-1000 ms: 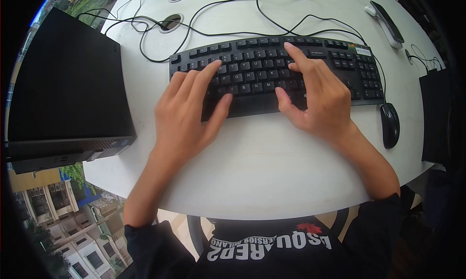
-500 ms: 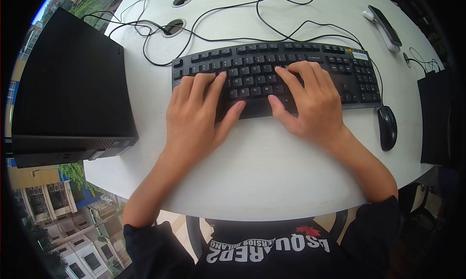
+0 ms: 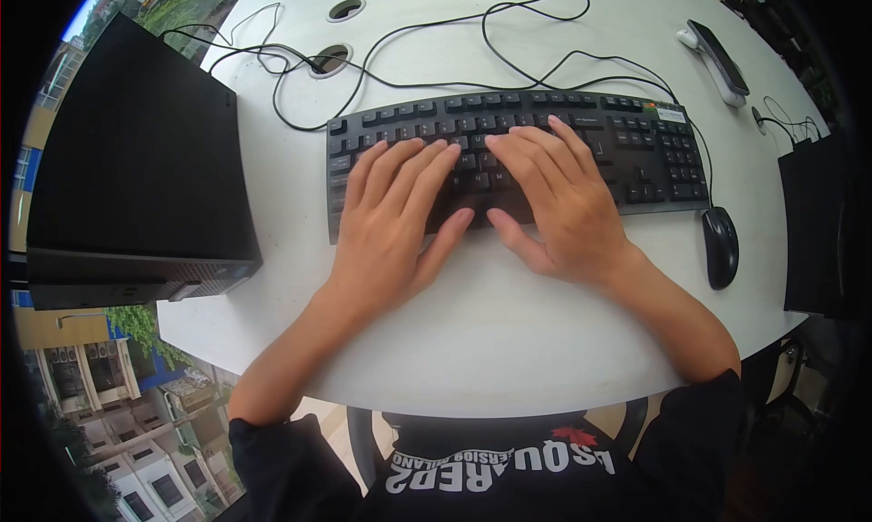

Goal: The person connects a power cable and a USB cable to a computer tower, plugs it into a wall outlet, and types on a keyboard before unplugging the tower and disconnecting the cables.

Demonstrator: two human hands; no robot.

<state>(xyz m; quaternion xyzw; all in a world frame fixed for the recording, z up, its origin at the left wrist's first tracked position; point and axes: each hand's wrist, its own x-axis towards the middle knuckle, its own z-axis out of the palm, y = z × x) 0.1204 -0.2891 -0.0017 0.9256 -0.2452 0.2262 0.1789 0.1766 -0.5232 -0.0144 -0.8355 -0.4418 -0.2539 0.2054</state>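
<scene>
A black keyboard (image 3: 518, 154) lies across the middle of the white worktop (image 3: 509, 331), its long side running left to right and tilted slightly, the right end a little nearer. Both bare hands rest on it. The left hand (image 3: 395, 227) lies palm down over the left half of the keys, fingers (image 3: 409, 163) spread flat and reaching to the upper letter rows, thumb stretched right along the keyboard's near edge; its grip is released, closed on nothing. The right hand (image 3: 559, 209) lies palm down just beside it over the middle of the keys, fingers fanned toward the far rows, thumb pointing left toward the other thumb; its grip is likewise released, merely touching the keys. The two hands sit close together, their index fingers nearly meeting.

Just right of the keyboard's near right corner a black mouse (image 3: 720, 247) rests on the worktop. Black cables (image 3: 427, 27) loop over the far part of the worktop, some running to a round cable hole (image 3: 330, 59), with a second hole (image 3: 347, 10) farther off. At the far right lies a dark phone on a white stand (image 3: 718, 52). A black computer case (image 3: 136, 159) stands on the left, reaching past the worktop's left edge. A dark flat object (image 3: 813, 222) sits at the right edge.
</scene>
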